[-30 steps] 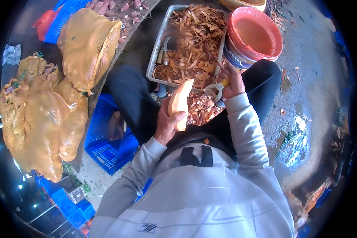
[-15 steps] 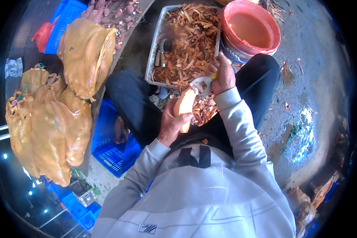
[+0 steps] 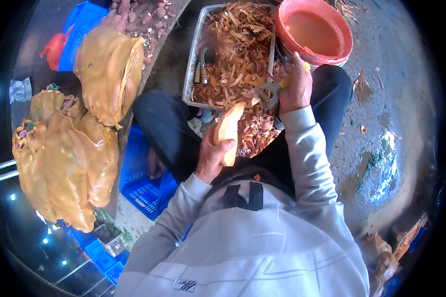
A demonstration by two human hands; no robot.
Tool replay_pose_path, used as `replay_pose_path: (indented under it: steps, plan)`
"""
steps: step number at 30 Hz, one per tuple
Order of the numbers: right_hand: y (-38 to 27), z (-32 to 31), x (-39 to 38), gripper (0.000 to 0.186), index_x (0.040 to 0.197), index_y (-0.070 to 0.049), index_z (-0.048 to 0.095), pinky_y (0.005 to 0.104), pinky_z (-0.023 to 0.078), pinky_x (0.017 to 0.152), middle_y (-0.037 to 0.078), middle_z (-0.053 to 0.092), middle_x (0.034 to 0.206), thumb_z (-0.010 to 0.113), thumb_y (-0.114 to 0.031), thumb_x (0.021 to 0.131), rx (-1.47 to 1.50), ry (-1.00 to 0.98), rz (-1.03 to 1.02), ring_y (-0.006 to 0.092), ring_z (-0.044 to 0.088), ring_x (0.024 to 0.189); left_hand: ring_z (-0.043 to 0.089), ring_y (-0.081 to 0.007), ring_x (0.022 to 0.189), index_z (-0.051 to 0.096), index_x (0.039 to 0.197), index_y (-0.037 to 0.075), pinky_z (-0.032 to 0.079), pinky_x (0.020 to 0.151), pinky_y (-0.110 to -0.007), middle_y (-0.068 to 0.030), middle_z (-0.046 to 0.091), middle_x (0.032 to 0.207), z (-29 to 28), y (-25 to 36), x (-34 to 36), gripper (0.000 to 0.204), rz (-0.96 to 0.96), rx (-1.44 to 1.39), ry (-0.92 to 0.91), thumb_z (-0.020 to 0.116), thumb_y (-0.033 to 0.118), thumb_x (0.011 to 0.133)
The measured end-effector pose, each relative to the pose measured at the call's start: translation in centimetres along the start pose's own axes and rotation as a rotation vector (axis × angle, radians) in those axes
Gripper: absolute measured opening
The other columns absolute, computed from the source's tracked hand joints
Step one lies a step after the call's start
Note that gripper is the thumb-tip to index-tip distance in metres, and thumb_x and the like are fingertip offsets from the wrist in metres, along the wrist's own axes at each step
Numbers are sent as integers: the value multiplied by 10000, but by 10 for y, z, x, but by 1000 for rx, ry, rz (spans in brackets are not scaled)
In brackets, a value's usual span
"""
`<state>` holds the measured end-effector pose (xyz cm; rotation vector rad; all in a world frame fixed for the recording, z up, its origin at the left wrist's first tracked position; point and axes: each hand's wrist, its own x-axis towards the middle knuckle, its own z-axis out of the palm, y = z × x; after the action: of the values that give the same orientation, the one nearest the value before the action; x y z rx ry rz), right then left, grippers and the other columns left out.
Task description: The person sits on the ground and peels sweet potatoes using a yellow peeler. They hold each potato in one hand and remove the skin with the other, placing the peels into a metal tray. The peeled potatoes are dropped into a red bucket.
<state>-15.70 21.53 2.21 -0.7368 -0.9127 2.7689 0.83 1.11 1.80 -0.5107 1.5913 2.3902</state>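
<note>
My left hand [image 3: 210,153] is wrapped round a peeled, pale orange sweet potato [image 3: 228,133], held upright between my knees. My right hand [image 3: 295,86] grips the yellow handle of a wide-headed metal peeler [image 3: 267,95], raised above and to the right of the potato, apart from it. Just beyond my hands is a metal tray [image 3: 188,84] full of orange peelings [image 3: 238,44], with metal-bladed tools [image 3: 203,69] lying at its left. More pinkish peelings [image 3: 257,131] lie on the ground below the peeler.
A red-lined bucket [image 3: 314,34] stands back right. On my left are mesh sacks [image 3: 64,163], a sloping board with small sweet potatoes [image 3: 148,20], a blue crate [image 3: 143,193] and another blue crate [image 3: 79,39] at upper left. Wet concrete floor [image 3: 391,114] lies to my right.
My right hand first swung the peeler down to the potato's tip, then lifted it up and to the right, away from it. My left hand still holds the potato, shifted slightly.
</note>
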Motion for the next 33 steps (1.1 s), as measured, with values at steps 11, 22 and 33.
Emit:
replay_pose_path:
  steps: [11, 22, 33]
  plan:
    - [-45, -11, 37, 177, 938, -57, 544, 299, 435, 540, 24, 484, 717, 628, -210, 961, 50, -98, -37, 138, 488, 591, 687, -255, 778, 567, 1251, 46, 584, 680, -374, -123, 683, 990, 13, 14, 40, 607, -269, -441, -66, 428, 582, 1003]
    - [-27, -29, 40, 184, 913, -98, 516, 297, 394, 558, -3, 446, 711, 599, -249, 978, 198, -256, 197, 136, 460, 593, 670, -216, 834, 556, 1265, 93, 568, 692, -348, -78, 666, 1030, 38, 9, 60, 592, -186, -359, -6, 586, 582, 933]
    - [29, -3, -14, 214, 883, -128, 497, 262, 361, 483, -35, 406, 623, 590, -283, 998, 47, -255, 523, 96, 418, 515, 591, -217, 1150, 521, 1355, 90, 507, 981, -380, -80, 607, 1270, 50, -12, 53, 535, -175, -434, 23, 481, 503, 1017]
